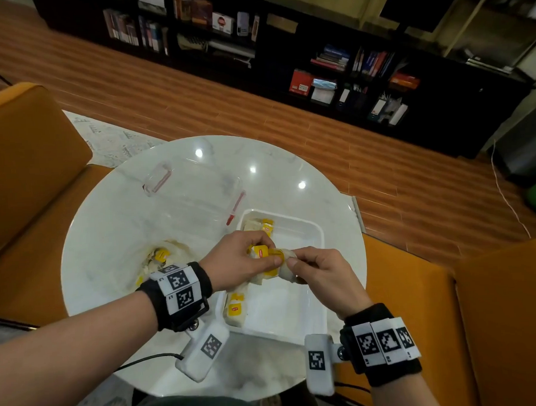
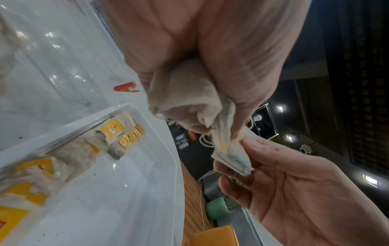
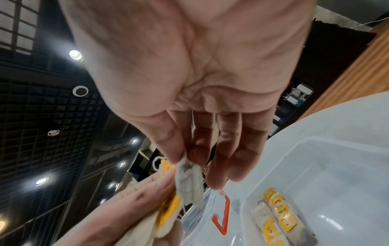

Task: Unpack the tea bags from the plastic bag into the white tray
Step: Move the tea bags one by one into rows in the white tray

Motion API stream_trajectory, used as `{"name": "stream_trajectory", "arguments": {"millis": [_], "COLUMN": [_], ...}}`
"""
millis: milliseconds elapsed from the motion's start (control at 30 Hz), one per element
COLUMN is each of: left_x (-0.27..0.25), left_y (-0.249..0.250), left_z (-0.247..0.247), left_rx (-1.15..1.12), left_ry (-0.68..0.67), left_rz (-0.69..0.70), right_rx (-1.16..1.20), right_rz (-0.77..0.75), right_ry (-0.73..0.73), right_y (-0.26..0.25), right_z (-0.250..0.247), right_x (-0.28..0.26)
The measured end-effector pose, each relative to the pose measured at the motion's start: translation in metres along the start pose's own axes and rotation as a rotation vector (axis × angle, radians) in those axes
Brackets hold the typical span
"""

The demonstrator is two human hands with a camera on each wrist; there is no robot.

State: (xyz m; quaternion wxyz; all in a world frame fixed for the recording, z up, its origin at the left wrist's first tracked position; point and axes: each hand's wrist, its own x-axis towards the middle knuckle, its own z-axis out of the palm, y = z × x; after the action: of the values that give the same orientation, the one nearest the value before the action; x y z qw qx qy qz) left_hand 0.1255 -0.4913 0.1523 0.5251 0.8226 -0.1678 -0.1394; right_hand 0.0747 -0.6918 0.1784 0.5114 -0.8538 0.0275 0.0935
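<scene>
- Gripping a clump of tea bags point(image 1: 264, 261) over the white tray point(image 1: 311, 320), your left hand point(image 1: 235, 261) holds tight.
- Your right hand point(image 1: 317, 269) pinches one bag's corner.
- Strings look tangled, probably; pulling hard could tear paper.

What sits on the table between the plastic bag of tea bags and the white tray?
In the head view, only the left hand and its wrist hang over that stretch between the plastic bag and white tray; the table under them is hidden.

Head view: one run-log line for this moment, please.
left hand: grips tea bags | right hand: pinches one bag | over white tray
</scene>
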Motion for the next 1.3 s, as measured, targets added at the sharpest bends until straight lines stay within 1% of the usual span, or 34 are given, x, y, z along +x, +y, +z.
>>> {"name": "stream_trajectory", "arguments": {"millis": [67,200,333,400,567,700,800,867,933,1033,1167,1300], "left_x": [0.0,-0.002,-0.003,-0.003,-0.004,-0.002,0.001,0.004,0.005,0.006,0.003,-0.001], "left_y": [0.001,0.003,0.007,0.008,0.01,0.008,0.004,0.003,0.002,-0.001,-0.002,-0.004], "left_z": [0.0,-0.002,-0.007,-0.01,-0.018,-0.022,-0.029,-0.035,-0.041,-0.047,-0.052,-0.057], "left_rx": [0.008,0.002,-0.034,-0.059,-0.09,-0.109,-0.114,-0.111,-0.056,0.01,-0.032,-0.064], "left_ry": [0.012,0.019,0.032,0.019,-0.042,-0.102,-0.131,-0.205,-0.258,-0.246,-0.192,-0.242], "left_rz": [0.002,-0.006,-0.01,-0.012,-0.012,-0.033,-0.085,-0.105,-0.106,-0.108,-0.084,-0.075], "right_rx": [0.007,-0.006,0.002,-0.012,-0.071,-0.006,-0.007,-0.024,0.0,0.046,0.109,0.128], "right_rz": [0.018,0.005,-0.024,-0.055,-0.078,-0.087,-0.069,-0.064,-0.057,-0.043,-0.016,-0.01], "right_ry": [-0.018,-0.048,-0.038,-0.008,0.155,0.183,0.168,0.17,0.163,0.13,0.103,0.078], "right_y": [0.001,0.003,-0.001,-0.002,-0.002,-0.007,-0.011,-0.012,-0.015,-0.022,-0.029,-0.032], "right_z": [0.001,0.004,0.009,0.012,0.022,0.027,0.029,0.03,0.032,0.036,0.045,0.051], "right_x": [-0.001,-0.002,-0.003,-0.002,0.002,0.0,-0.002,-0.002,-0.002,-0.003,-0.004,-0.006]}}
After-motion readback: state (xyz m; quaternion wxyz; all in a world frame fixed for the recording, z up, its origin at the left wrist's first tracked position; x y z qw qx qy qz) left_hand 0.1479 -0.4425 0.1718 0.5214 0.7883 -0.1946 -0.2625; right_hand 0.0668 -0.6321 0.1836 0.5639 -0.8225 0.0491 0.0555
